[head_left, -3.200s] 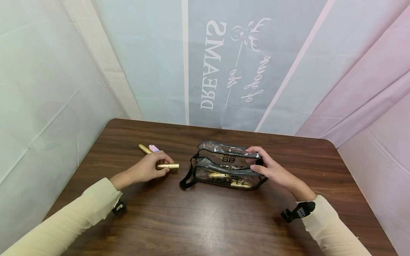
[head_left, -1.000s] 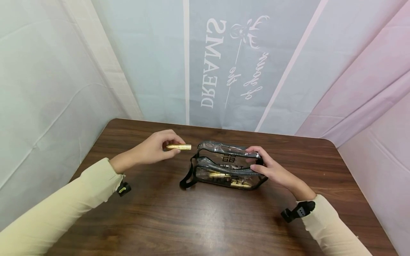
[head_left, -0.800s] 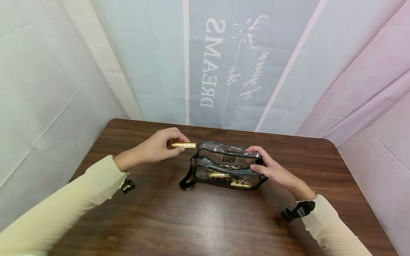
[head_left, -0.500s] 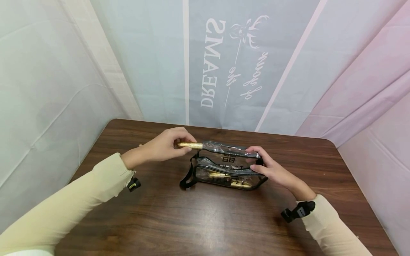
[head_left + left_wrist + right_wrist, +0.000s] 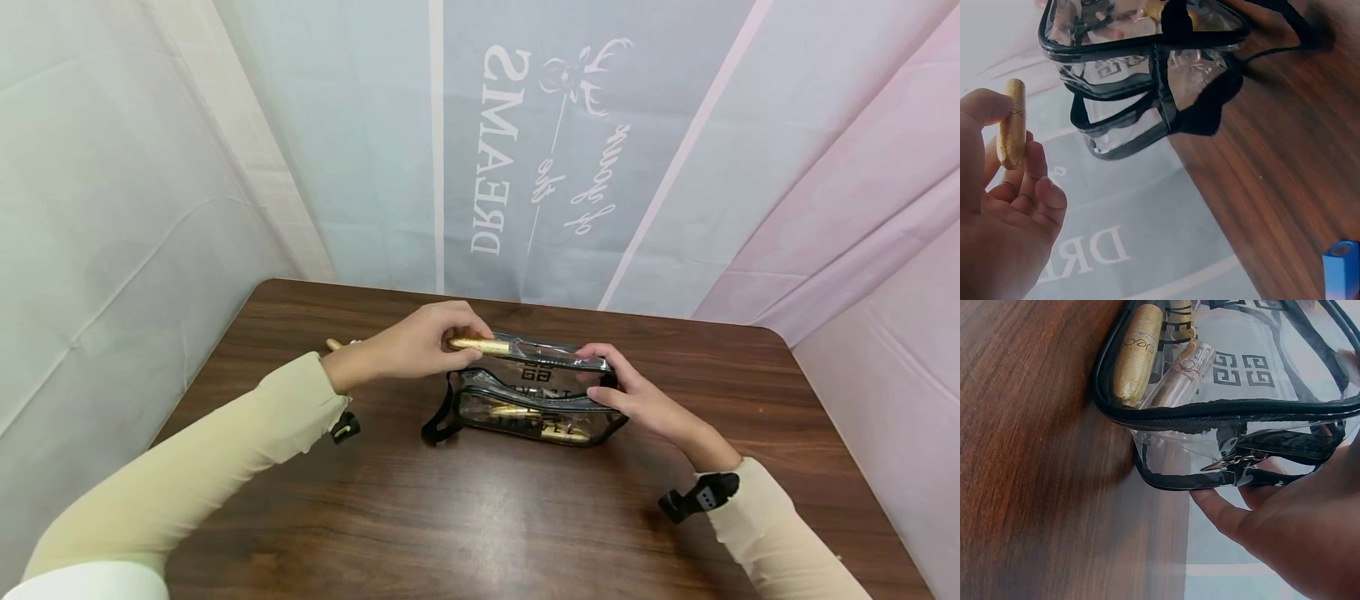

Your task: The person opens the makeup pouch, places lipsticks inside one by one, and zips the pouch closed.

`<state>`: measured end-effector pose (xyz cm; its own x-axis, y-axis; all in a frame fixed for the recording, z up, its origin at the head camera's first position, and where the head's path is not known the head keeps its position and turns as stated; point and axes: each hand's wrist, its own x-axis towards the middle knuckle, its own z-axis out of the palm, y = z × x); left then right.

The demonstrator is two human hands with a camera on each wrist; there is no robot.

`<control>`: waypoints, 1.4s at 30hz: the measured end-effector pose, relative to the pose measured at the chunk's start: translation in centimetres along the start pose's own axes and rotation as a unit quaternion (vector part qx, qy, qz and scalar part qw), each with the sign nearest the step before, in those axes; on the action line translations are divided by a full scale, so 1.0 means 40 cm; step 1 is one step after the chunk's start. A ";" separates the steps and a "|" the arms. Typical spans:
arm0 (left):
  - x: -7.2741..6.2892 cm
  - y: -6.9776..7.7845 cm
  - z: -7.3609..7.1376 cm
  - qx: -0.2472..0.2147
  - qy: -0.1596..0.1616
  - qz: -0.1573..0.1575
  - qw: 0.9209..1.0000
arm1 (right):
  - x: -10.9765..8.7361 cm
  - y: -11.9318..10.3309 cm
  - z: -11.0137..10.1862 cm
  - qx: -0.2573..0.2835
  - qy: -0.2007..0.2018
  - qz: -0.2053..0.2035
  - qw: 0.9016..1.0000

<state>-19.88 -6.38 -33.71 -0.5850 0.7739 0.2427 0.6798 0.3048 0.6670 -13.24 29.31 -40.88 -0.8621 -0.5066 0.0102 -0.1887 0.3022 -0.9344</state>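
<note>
My left hand (image 5: 431,340) pinches a gold, round-ended cosmetic tube (image 5: 483,344) between thumb and fingers. It holds the tube over the left part of the opening of a clear zip pouch (image 5: 540,404) with black piping. At the pouch's right end, my right hand (image 5: 637,393) grips the edge, thumb on the near rim and fingers on the far one. The pouch stands unzipped on the table. Inside lie a lettered gold tube (image 5: 1138,359) and a clear-capped tube (image 5: 1182,375). In the left wrist view the held tube (image 5: 1013,125) points away from the palm.
Behind my left wrist, another gold tube (image 5: 333,343) shows only its end. A blue block-like item (image 5: 1341,272) lies on the wooden table (image 5: 495,508). A black strap (image 5: 441,429) sticks out from the pouch's left end. A printed curtain (image 5: 360,167) hangs behind.
My left hand has lifted the gold tube from the left of the table and carried it rightward to over the pouch. My right hand keeps its hold on the pouch.
</note>
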 end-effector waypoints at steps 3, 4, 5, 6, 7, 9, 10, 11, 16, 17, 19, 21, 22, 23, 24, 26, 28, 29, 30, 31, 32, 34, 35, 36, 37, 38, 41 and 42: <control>0.015 0.005 0.008 0.004 0.000 0.010 1.000 | 0.001 0.000 -0.001 0.001 -0.001 -0.002 1.000; 0.020 0.006 0.011 0.005 0.000 0.014 1.000 | 0.001 0.000 -0.002 0.000 0.000 -0.004 1.000; 0.025 0.007 0.014 0.007 0.000 0.017 1.000 | 0.001 -0.001 -0.002 -0.001 0.000 -0.005 1.000; 0.030 0.008 0.017 0.008 -0.001 0.020 1.000 | 0.002 -0.001 -0.003 -0.002 0.001 -0.006 1.000; 0.035 0.009 0.022 0.010 -0.002 0.022 1.000 | 0.002 -0.001 -0.003 -0.003 0.002 -0.007 1.000; 0.044 0.010 0.031 0.011 -0.007 0.024 1.000 | 0.002 -0.001 -0.004 -0.003 0.002 -0.004 1.000; 0.049 0.011 0.036 0.011 -0.009 0.023 1.000 | 0.003 -0.001 -0.004 -0.003 0.002 -0.003 1.000; 0.054 0.012 0.041 0.010 -0.012 0.022 1.000 | 0.003 0.000 -0.004 -0.002 0.001 -0.002 1.000; 0.073 0.020 0.070 0.000 -0.028 0.018 0.999 | 0.003 0.003 -0.003 -0.001 0.003 0.004 1.000; 0.076 0.021 0.075 -0.002 -0.031 0.018 0.999 | 0.003 0.004 -0.003 -0.002 0.003 0.004 1.000; 0.082 0.023 0.087 0.001 -0.035 0.017 0.999 | 0.003 0.005 -0.003 -0.005 0.005 0.003 1.000; 0.087 0.023 0.098 0.006 -0.037 0.015 0.999 | 0.003 0.005 -0.003 -0.006 0.006 0.002 1.000; 0.090 0.023 0.104 0.011 -0.038 0.012 0.999 | 0.003 0.005 -0.003 -0.007 0.007 0.001 1.000; 0.091 0.022 0.110 0.015 -0.038 0.010 0.999 | 0.003 0.005 -0.002 -0.006 0.007 0.000 1.000; 0.093 0.021 0.116 0.020 -0.039 0.008 0.999 | 0.003 0.005 -0.002 -0.006 0.007 0.000 1.000; 0.095 0.019 0.126 0.029 -0.041 0.003 0.999 | 0.004 0.004 -0.001 -0.005 0.005 -0.002 1.000; 0.096 0.018 0.134 0.037 -0.042 0.000 0.998 | 0.004 0.004 -0.001 -0.004 0.003 -0.002 1.000; 0.097 0.017 0.137 0.039 -0.041 -0.001 0.998 | 0.005 0.004 -0.002 -0.003 0.001 -0.002 1.000; 0.097 0.017 0.139 0.042 -0.040 -0.001 0.998 | 0.005 0.003 -0.003 -0.002 0.001 -0.002 1.000; 0.099 0.017 0.141 0.043 -0.039 -0.001 0.998 | 0.006 0.003 -0.004 -0.002 0.000 -0.001 1.000; 0.100 0.017 0.142 0.044 -0.036 0.000 0.998 | 0.006 0.004 -0.005 -0.001 0.000 -0.001 1.000; 0.102 0.016 0.143 0.044 -0.031 0.000 0.999 | 0.007 0.005 -0.007 0.001 0.000 -0.001 1.000; 0.103 0.016 0.143 0.045 -0.030 0.000 0.999 | 0.008 0.005 -0.009 0.002 0.000 0.000 1.000; 0.105 0.015 0.143 0.045 -0.029 0.000 0.999 | 0.008 0.005 -0.010 0.003 0.000 0.000 1.000; 0.106 0.015 0.144 0.045 -0.029 0.000 0.999 | 0.009 0.005 -0.011 0.003 0.000 0.000 1.000; 0.106 0.015 0.143 0.046 -0.029 -0.001 0.998 | 0.010 0.006 -0.012 0.004 0.000 0.000 1.000; 0.109 0.014 0.143 0.049 -0.030 -0.002 0.998 | 0.012 0.006 -0.015 0.005 -0.002 0.000 1.000; 0.110 0.014 0.143 0.049 -0.029 -0.002 0.998 | 0.013 0.007 -0.016 0.006 -0.002 0.000 1.000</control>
<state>-19.55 0.36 -36.32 -0.5628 0.8028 0.1968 0.7196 0.3587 0.5946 -14.02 29.64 -40.89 -0.8600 -0.5102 0.0078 -0.1823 0.2930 -0.9386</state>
